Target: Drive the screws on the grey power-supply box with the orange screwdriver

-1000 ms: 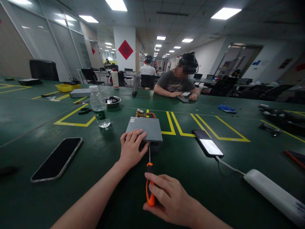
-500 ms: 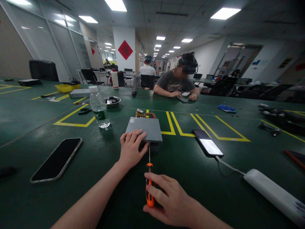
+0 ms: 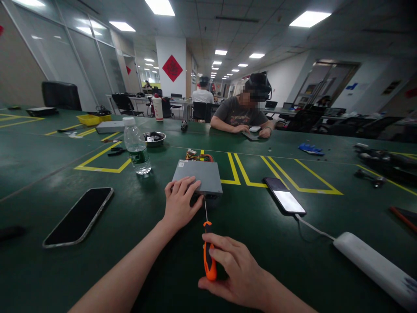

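Left hand [image 3: 180, 201], fingers slightly spread on a grey box [image 3: 206, 174]; right hand [image 3: 237, 266], fingers pinching an orange-and-black screwdriver [image 3: 210, 266], tip at the box's near side

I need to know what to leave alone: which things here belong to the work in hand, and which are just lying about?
In the work:
grey metal box, under the left hand
orange-and-black screwdriver, in the right hand, tip at the box
coloured cables behind the box

Seemingly just lying about:
dark-screened phone
lit phone
white block cabled to it
water bottle
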{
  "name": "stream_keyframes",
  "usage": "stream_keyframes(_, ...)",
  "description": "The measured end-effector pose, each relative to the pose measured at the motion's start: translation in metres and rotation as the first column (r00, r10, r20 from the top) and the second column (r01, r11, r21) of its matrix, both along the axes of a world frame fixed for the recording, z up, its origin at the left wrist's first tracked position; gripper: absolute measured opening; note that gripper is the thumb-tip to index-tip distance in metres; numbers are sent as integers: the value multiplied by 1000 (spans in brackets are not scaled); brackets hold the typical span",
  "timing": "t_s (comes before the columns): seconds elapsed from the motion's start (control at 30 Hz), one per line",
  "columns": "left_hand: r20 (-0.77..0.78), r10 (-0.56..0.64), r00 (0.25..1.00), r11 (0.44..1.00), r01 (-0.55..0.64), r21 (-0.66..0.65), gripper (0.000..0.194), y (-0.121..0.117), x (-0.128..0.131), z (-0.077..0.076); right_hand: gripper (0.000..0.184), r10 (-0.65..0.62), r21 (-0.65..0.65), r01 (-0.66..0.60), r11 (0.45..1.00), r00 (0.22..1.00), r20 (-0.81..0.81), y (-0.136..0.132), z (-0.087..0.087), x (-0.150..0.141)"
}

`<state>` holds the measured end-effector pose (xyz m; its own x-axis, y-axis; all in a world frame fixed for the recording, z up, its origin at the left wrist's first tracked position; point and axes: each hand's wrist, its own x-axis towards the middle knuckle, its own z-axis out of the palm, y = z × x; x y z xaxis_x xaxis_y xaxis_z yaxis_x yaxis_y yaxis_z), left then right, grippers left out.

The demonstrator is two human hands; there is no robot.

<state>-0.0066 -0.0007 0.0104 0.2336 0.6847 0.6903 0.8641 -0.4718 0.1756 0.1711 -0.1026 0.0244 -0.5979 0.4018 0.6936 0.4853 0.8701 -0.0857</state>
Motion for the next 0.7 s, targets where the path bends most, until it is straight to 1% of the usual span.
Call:
stream_keyframes(0.1, -3, -2, 1000, 1000, 2, -4, 34, 0, 0, 0, 32, 17, -38, -13, 999, 995, 95, 0, 5, -1)
stream_keyframes(0.17, -1, -3, 1000, 1000, 3, -10, 33, 0, 0, 0, 30, 16, -23, -13, 1000, 992, 127, 0, 5, -2)
stream_keyframes(0.27, 10, -6, 1000, 1000, 6, -9, 33, 0, 0, -1, 28, 18, 7, -19, 1000, 997, 72, 1, 1, -2)
stream_keyframes(0.4, 15, -10, 1000, 1000, 10, -1, 34, 0, 1, -1, 30, 7, -37, -7, 999, 1000, -2, 3, -4, 2)
stream_keyframes(0.47, 13, -9, 1000, 1000, 9, 0, 34, 0, 1, -1, 31, 31, -24, -31, 999, 999, -15, 4, -3, 6)
stream_keyframes(0.6, 6, -7, 1000, 1000, 7, -6, 33, 0, 0, 0, 30, 81, 58, -77, 995, 994, -76, 4, 2, 18)
stream_keyframes(0.7, 8, -8, 1000, 1000, 8, 2, 34, 0, 0, 1, 32, 55, 89, -46, 995, 993, -100, 3, 5, 28)
